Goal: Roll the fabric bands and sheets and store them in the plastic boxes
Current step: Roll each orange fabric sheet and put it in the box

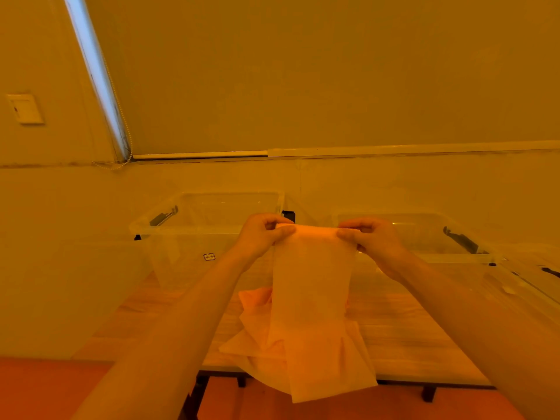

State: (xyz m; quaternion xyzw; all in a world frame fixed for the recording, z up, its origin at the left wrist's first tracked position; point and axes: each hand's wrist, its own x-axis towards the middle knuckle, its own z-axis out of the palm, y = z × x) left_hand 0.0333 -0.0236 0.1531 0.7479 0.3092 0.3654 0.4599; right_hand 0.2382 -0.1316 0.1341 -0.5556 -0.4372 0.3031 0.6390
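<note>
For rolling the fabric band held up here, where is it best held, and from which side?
At its top edge, one corner per hand, as shown: the left hand and right hand pinch the fabric band from its outer sides, thumbs toward the camera. It hangs flat and limp down to the fabric pile, so a two-corner grip probably keeps the leading edge straight for rolling.

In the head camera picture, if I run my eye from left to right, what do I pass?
Wall switch plate → left clear plastic box → left hand → fabric band held up between both hands → right hand → right clear plastic box.
</note>
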